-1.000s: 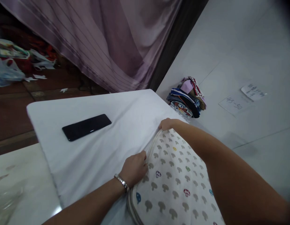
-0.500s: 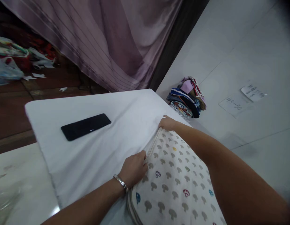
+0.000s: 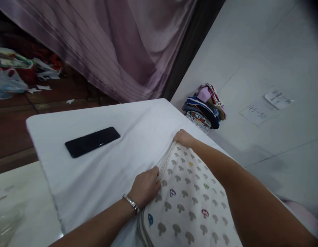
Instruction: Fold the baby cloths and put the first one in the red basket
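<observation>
A folded white cloth printed with mushrooms (image 3: 186,199) lies over the near part of the white-covered table (image 3: 128,127). My left hand (image 3: 146,187), with a metal band on its wrist, is closed on the cloth's left edge. Farther along that same edge, my right hand (image 3: 184,138) pinches the far corner. The edge runs fairly straight between both hands and shows several layers. My right forearm covers part of the cloth's right side.
A black smartphone (image 3: 92,141) rests on the table's left part. Beyond the far right edge is a pile of folded clothes (image 3: 204,106) against the wall. A purple curtain (image 3: 118,48) hangs behind. Plastic bags (image 3: 10,80) lie on the floor at left.
The view has shifted slightly. Both hands keep their hold on the cloth's edge, in nearly the same places.
</observation>
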Demonstrator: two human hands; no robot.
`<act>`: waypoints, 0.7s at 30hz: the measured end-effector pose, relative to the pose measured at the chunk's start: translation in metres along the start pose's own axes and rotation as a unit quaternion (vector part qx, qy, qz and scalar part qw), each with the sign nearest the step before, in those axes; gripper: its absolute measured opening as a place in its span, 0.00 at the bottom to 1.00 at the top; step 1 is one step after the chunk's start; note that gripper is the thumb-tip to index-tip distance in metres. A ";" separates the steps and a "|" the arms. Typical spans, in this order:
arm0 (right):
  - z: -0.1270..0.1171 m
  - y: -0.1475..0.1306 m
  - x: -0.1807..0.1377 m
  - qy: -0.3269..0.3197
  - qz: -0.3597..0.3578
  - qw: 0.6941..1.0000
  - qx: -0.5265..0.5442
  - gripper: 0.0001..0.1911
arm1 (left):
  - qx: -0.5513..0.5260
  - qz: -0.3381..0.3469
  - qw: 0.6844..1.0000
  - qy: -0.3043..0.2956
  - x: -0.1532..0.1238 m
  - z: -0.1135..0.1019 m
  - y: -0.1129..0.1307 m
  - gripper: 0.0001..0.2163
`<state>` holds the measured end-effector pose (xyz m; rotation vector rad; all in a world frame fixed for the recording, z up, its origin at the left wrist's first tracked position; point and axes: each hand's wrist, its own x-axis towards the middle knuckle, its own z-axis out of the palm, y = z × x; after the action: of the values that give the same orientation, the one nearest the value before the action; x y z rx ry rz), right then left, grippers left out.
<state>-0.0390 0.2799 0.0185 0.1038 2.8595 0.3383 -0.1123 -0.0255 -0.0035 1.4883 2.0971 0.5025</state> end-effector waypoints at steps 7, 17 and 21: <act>-0.009 0.017 0.017 -0.080 -0.010 0.997 -0.016 0.11 | 0.006 0.001 1.000 -0.012 -0.001 -0.002 0.000 0.02; -0.014 0.031 0.035 -0.169 0.018 0.984 -0.052 0.17 | -0.006 0.013 1.000 -0.003 -0.002 0.001 -0.002 0.02; -0.014 0.035 0.035 -0.176 0.021 0.983 -0.050 0.17 | -0.009 0.010 1.000 -0.006 -0.002 0.000 -0.001 0.02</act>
<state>-0.0747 0.3142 0.0313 0.1854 2.4888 0.4254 -0.1127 -0.0275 -0.0034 1.4991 2.0655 0.5183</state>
